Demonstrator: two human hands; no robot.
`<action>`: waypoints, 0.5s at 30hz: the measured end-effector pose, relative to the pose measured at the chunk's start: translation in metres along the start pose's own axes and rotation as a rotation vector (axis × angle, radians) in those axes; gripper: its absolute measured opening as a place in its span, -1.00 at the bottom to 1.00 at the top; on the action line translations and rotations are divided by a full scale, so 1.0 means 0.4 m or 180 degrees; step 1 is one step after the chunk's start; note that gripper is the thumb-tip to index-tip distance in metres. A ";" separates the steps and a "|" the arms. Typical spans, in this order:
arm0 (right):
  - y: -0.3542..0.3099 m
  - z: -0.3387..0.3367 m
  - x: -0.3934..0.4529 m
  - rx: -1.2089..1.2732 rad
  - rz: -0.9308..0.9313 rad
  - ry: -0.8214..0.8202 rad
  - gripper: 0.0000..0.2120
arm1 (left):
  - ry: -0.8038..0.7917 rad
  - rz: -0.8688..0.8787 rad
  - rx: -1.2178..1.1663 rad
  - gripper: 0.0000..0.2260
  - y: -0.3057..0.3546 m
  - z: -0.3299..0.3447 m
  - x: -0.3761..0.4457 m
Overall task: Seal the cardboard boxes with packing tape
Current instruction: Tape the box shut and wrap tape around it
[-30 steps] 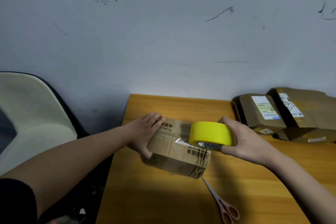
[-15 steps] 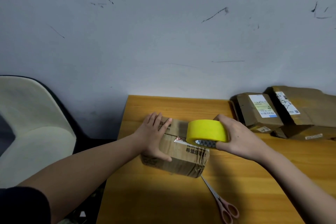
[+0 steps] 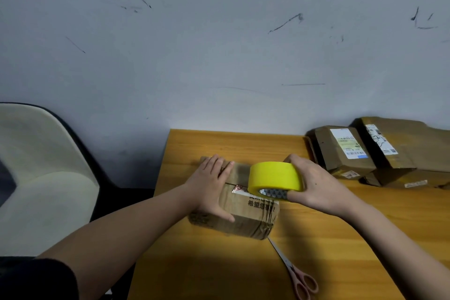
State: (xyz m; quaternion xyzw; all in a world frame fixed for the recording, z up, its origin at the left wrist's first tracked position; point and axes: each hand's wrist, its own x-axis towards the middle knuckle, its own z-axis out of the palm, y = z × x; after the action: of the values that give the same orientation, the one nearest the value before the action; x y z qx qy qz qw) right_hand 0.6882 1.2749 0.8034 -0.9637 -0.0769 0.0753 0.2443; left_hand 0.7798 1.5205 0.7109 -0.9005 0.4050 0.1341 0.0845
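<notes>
A small brown cardboard box (image 3: 246,217) with printed characters lies on the wooden table (image 3: 219,270). My left hand (image 3: 210,185) lies flat on the box's left top, fingers straight and thumb down its front side. My right hand (image 3: 314,185) grips a yellow roll of packing tape (image 3: 275,176), held just over the right part of the box top. The roll hides that part of the box's seam.
Pink-handled scissors (image 3: 297,275) lie on the table in front of the box. Several labelled cardboard parcels (image 3: 341,151) are stacked at the back right against the grey wall. A beige chair (image 3: 36,165) stands left of the table.
My left hand has slid from the box's left end up onto its top. The tape roll in my right hand has shifted slightly left over the box.
</notes>
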 end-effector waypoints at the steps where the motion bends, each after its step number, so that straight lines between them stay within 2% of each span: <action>1: 0.001 0.000 0.000 -0.0002 -0.0016 0.0005 -0.60 | 0.0071 0.0021 -0.0012 0.24 -0.003 0.002 0.000; 7: 0.007 -0.003 -0.007 -0.0055 -0.0046 0.0008 -0.59 | 0.0412 0.0160 -0.0039 0.18 -0.013 0.004 0.002; 15: 0.005 -0.007 -0.013 -0.0239 -0.0053 -0.0061 -0.55 | 0.0309 0.0145 -0.0141 0.13 -0.002 -0.002 0.000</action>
State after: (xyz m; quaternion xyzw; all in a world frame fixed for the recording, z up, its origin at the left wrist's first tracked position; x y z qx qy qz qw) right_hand 0.6841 1.2708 0.8054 -0.9708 -0.0900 0.0795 0.2078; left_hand 0.7806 1.5208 0.7116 -0.8981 0.4259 0.1011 0.0418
